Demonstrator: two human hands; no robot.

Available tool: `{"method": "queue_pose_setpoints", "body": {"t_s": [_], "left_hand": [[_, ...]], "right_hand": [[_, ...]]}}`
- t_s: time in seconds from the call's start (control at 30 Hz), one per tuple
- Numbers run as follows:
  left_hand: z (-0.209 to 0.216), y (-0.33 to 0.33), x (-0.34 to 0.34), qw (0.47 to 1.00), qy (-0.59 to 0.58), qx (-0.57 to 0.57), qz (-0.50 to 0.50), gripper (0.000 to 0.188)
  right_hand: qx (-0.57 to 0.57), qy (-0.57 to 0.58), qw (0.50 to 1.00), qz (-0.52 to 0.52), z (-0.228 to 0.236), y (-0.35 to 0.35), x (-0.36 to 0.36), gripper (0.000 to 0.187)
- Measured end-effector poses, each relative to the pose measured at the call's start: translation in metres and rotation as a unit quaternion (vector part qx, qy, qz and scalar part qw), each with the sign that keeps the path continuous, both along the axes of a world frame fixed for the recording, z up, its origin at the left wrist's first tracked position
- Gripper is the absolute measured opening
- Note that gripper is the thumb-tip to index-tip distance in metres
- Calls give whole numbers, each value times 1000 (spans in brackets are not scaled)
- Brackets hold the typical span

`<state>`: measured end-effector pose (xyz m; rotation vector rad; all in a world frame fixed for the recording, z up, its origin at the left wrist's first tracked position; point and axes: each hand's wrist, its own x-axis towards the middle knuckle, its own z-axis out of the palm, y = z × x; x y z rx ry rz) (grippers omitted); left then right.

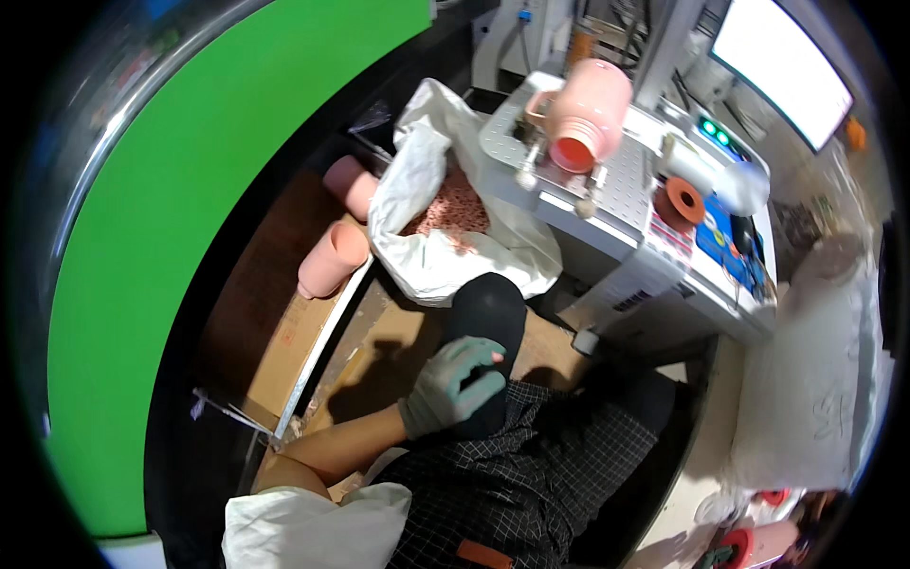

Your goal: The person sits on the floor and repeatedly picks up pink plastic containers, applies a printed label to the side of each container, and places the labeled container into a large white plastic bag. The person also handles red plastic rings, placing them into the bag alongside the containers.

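Your left hand (457, 384) rested on your left leg (489, 308), its gloved fingers loosely bent, holding nothing. Near the right edge, what was likely your right hand (714, 559) showed beside a pink jar (773, 541); too little showed to tell if it gripped. On the surface (630, 185) at the far right, a pink jug (602, 100) lay with its mouth toward you. A bump could have knocked it loose. At the left, two pink pots (330, 261) sat by a white sack (406, 209), and a swing of your left arm (351, 444) could have made them fall.
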<state>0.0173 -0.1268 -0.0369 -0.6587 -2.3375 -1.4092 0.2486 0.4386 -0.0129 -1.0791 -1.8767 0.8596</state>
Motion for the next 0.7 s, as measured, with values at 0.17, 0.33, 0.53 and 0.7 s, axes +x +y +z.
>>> {"method": "queue_pose_setpoints", "body": {"t_s": [0.17, 0.33, 0.53, 0.7], "left_hand": [[-83, -58, -26, 938, -183, 149, 254, 22], [-125, -164, -120, 926, -53, -103, 359, 37], [-187, -283, -272, 780, -134, -417, 448, 42], [-203, -285, -362, 732, -194, -536, 374, 49]], "right_hand": [[-533, 630, 510, 242, -6, 33, -16, 26], [-450, 150, 846, 244, -40, -151, -196, 31], [-297, -19, 805, 514, -46, -289, -242, 25], [-277, -161, 791, 522, -60, -322, -244, 27]]}}
